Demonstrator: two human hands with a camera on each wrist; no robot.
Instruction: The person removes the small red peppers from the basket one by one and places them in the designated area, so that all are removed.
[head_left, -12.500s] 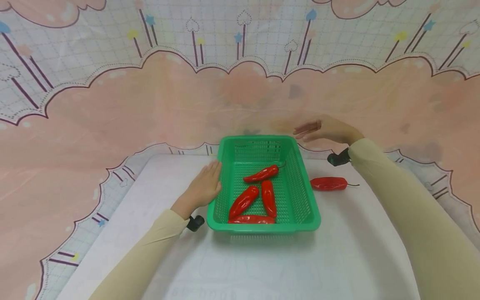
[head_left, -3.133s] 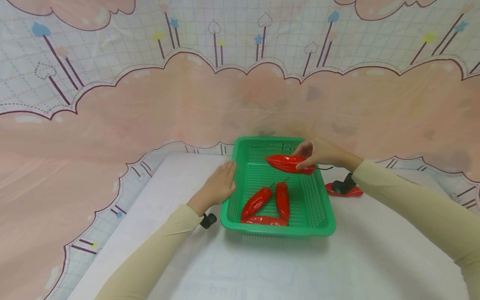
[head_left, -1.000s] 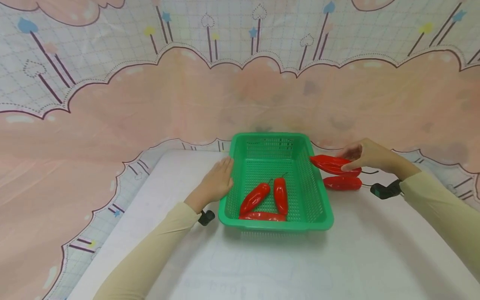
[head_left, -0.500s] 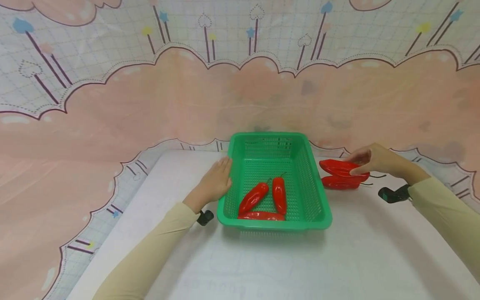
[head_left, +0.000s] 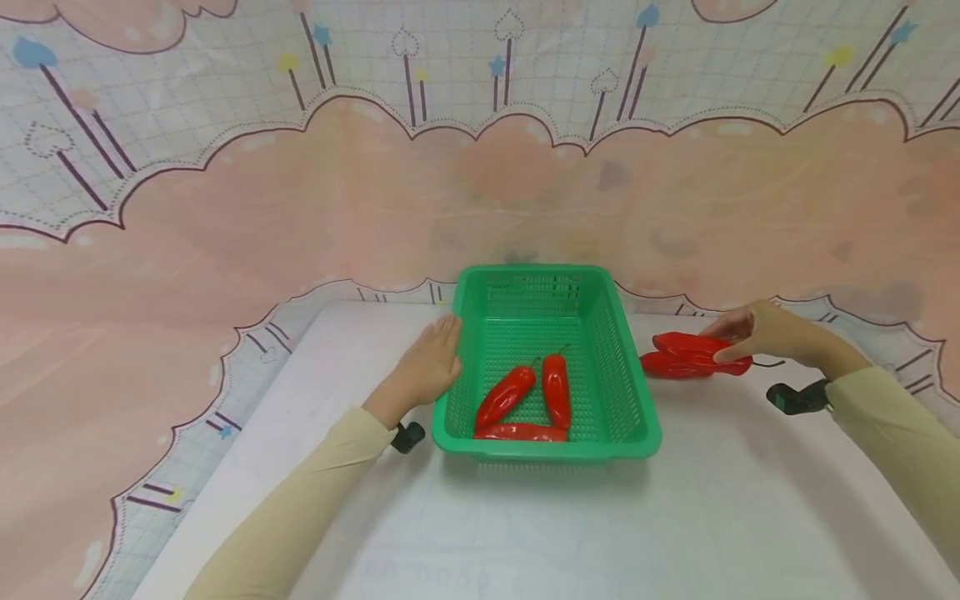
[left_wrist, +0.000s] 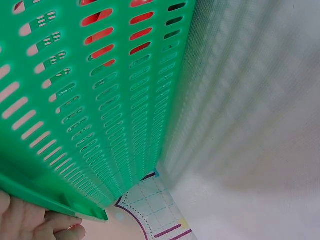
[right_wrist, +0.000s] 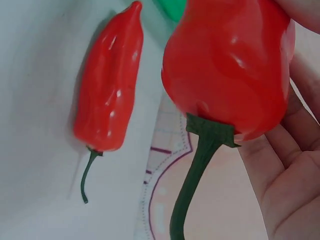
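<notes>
In the head view my left hand [head_left: 422, 367] rests against the left rim of a green perforated basket [head_left: 600, 451], fingers straight. The left wrist view shows its fingers [left_wrist: 25, 220] at that rim. To the basket's right, my right hand [head_left: 768, 335] pinches a red chili pepper [head_left: 686, 345] near its stem end, thumb in front. In the right wrist view the held pepper's green stem [right_wrist: 192, 180] hangs free. Another red chili pepper [right_wrist: 110, 85] lies on the white table beside it, partly hidden behind the held one in the head view.
Inside the basket are three red peppers: one slanting [head_left: 505, 397], one lengthwise [head_left: 556, 392] and one crosswise [head_left: 521, 432] at the near wall. A patterned cloth [head_left: 375, 208] hangs behind the white table [head_left: 555, 533]. Each wrist wears a small black camera [head_left: 795, 398].
My right hand has taken a pepper out of the basket, carried it right over the rim and lowered it near the one on the table. My left hand has stayed at the rim.
</notes>
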